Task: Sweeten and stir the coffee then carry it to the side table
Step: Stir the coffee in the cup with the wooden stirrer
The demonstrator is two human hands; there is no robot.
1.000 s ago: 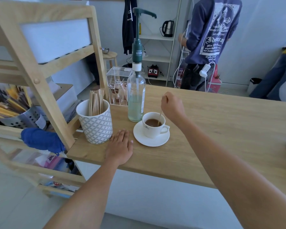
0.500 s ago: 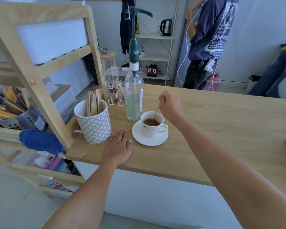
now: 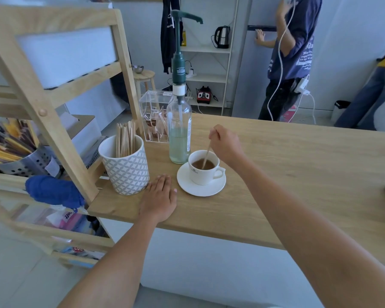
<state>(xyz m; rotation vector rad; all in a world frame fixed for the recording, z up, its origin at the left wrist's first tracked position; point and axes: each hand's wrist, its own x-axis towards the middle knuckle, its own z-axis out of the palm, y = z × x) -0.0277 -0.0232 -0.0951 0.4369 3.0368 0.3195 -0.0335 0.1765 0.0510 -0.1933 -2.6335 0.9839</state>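
A white cup (image 3: 203,174) of brown coffee stands on a white saucer (image 3: 200,189) near the left end of the wooden counter (image 3: 298,165). My right hand (image 3: 226,144) is just above and right of the cup, fingers pinched on a thin wooden stir stick (image 3: 206,156) whose lower end dips into the coffee. My left hand (image 3: 159,197) lies flat on the counter, palm down, just left of the saucer and holding nothing. Behind the cup stands a clear syrup bottle (image 3: 179,134) with a green pump.
A patterned cup (image 3: 126,166) full of wooden stir sticks stands left of my left hand. A clear box of sachets (image 3: 155,116) sits behind it. A wooden shelf frame (image 3: 38,92) rises at the left. A person (image 3: 291,56) stands beyond the counter.
My right hand has shifted slightly around the cup with the stick in the coffee. My left hand stays flat on the counter. The person behind has turned and raised an arm.
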